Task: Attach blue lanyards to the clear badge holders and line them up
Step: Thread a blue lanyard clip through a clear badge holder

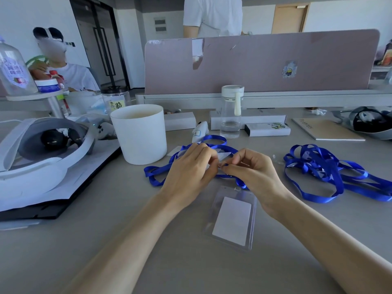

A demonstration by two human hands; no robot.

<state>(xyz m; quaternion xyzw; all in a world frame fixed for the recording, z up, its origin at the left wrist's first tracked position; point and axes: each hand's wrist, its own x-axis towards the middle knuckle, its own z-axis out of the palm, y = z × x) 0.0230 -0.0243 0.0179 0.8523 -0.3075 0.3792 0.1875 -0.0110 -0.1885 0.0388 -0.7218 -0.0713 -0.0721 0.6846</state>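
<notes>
Left hand [191,167] pinched a badge holder [223,155], right hand [253,174] pinched the lanyard clip [224,165] — the holder's slot wanted steadying.

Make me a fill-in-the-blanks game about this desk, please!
1. The tangled pile of lanyards is ____ in colour.
2. The badge holder lying flat between the wrists has a ____ card inside.
3. The big tub stands to the ____ of the left hand.
Missing words: blue, white, left.
</notes>
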